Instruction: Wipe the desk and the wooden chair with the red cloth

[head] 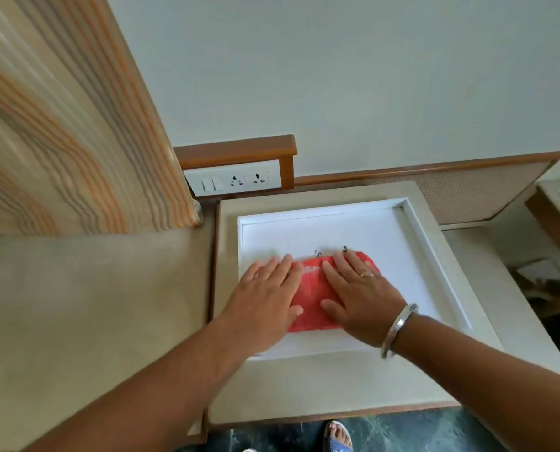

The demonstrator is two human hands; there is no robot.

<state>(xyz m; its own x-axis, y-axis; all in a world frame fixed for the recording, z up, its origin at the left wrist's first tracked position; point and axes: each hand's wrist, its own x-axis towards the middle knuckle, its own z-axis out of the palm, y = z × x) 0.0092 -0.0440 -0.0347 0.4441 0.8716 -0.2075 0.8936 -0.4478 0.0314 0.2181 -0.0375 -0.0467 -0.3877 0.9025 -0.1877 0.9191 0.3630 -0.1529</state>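
A red cloth (311, 296) lies flat on the white recessed panel of the desk (321, 386), which has a beige rim. My left hand (265, 295) presses its left part, palm down, fingers spread. My right hand (360, 295), with a ring and a metal bangle at the wrist, presses the cloth's right part, palm down. Both hands rest flat on top of the cloth without curling around it. Small dark marks (318, 254) show on the white panel just beyond the fingertips. No wooden chair can be made out.
A striped curtain (76, 125) hangs at the left over a beige surface (92, 305). A switch and socket plate (233, 181) sits in a wooden frame behind the desk. A woven panel (474, 194) runs along the wall at right. A sandalled foot (337, 435) stands on dark floor below.
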